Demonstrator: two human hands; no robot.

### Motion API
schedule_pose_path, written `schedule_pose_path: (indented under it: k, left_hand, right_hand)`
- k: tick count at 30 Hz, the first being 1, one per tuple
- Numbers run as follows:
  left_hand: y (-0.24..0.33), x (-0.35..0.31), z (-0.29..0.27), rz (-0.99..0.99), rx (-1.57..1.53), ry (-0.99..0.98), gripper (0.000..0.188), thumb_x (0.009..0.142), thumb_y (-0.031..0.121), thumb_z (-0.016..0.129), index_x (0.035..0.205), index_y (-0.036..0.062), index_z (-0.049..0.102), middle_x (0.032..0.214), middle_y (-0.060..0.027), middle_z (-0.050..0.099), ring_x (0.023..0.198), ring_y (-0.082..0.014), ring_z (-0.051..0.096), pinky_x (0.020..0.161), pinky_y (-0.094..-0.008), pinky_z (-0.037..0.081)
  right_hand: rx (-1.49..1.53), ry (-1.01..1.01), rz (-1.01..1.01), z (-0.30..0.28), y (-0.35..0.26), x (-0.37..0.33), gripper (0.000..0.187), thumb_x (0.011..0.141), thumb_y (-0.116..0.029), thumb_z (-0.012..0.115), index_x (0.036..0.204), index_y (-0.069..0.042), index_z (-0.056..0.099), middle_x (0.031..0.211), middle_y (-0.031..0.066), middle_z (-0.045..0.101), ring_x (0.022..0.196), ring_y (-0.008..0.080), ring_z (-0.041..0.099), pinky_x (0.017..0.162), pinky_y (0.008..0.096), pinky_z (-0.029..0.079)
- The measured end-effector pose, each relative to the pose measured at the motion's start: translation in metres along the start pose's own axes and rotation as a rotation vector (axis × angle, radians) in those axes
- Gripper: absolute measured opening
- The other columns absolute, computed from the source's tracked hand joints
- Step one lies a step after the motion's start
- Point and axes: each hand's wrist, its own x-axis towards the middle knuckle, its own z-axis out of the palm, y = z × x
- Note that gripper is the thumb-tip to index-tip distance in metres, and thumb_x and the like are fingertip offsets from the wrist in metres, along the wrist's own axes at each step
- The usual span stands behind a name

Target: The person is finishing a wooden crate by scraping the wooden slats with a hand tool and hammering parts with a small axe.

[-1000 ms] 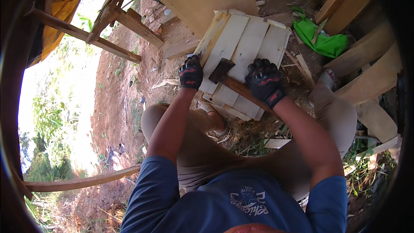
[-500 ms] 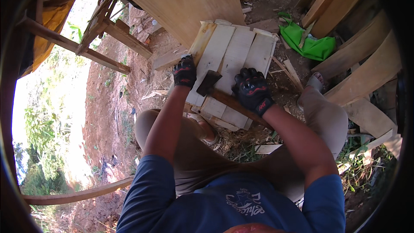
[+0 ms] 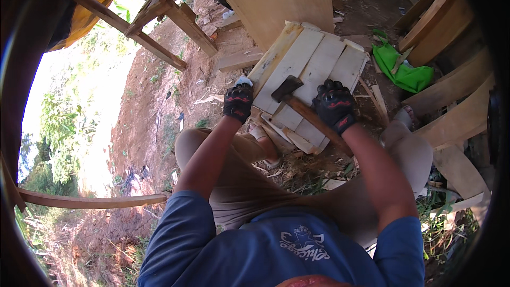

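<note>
A small box-like piece of pale wooden slats point(image 3: 297, 52) sits on the ground between my legs. Across it lies a hammer point(image 3: 286, 89) with a dark metal head, its brown handle slanting toward my right knee. In a black and red glove, my left hand point(image 3: 238, 101) is closed at the slats' left edge, a small whitish thing point(image 3: 244, 81) at its fingers; what that is stays unclear. My right hand point(image 3: 334, 105), gloved alike, rests with curled fingers on the slats' right side. The hammer handle runs beside and partly under it; its fingertips are hidden.
A wide wooden board point(image 3: 276, 5) stands just beyond the slats. To the right lie a bright green bag point(image 3: 401, 69) and several leaning planks point(image 3: 451, 119). A wooden frame point(image 3: 186, 24) stands at the upper left, over bare earth. Wood scraps litter the ground.
The view has swung, shifting the scene rightward. My left hand has drawn slightly away from the slats' left edge, the whitish thing moving with it. The right hand stays by the hammer.
</note>
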Motion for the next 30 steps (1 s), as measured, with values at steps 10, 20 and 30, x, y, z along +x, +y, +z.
schedule_pose_path:
  k: [10,20,30]
  left_hand:
    - [-0.005,-0.067,0.037,0.104,-0.12,0.404,0.04,0.104,0.017,0.047,0.14,0.0067,0.061,0.124,-0.0247,0.068,0.115,-0.0411,0.067,0.094,-0.0537,0.055]
    - [-0.045,-0.019,0.009,-0.229,-0.024,0.305,0.025,0.102,0.019,0.052,0.113,0.0085,0.071,0.101,-0.016,0.075,0.094,-0.036,0.073,0.082,-0.05,0.057]
    - [0.018,-0.049,0.019,-0.151,-0.057,0.21,0.026,0.091,0.011,0.059,0.113,0.0023,0.071,0.113,-0.0193,0.072,0.106,-0.0364,0.07,0.094,-0.0474,0.054]
  right_hand:
    - [-0.029,0.054,-0.016,0.01,0.001,-0.005,0.03,0.092,-0.035,0.07,0.108,-0.01,0.069,0.111,0.0132,0.067,0.104,0.0328,0.066,0.086,0.0485,0.053]
    - [0.016,0.019,-0.018,0.006,-0.006,-0.007,0.032,0.092,-0.033,0.068,0.11,-0.007,0.069,0.117,0.0153,0.067,0.111,0.0365,0.063,0.093,0.0508,0.053]
    - [-0.053,-0.005,-0.041,0.013,0.006,-0.005,0.038,0.093,-0.038,0.07,0.114,-0.006,0.069,0.122,0.0162,0.067,0.111,0.038,0.064,0.092,0.0515,0.054]
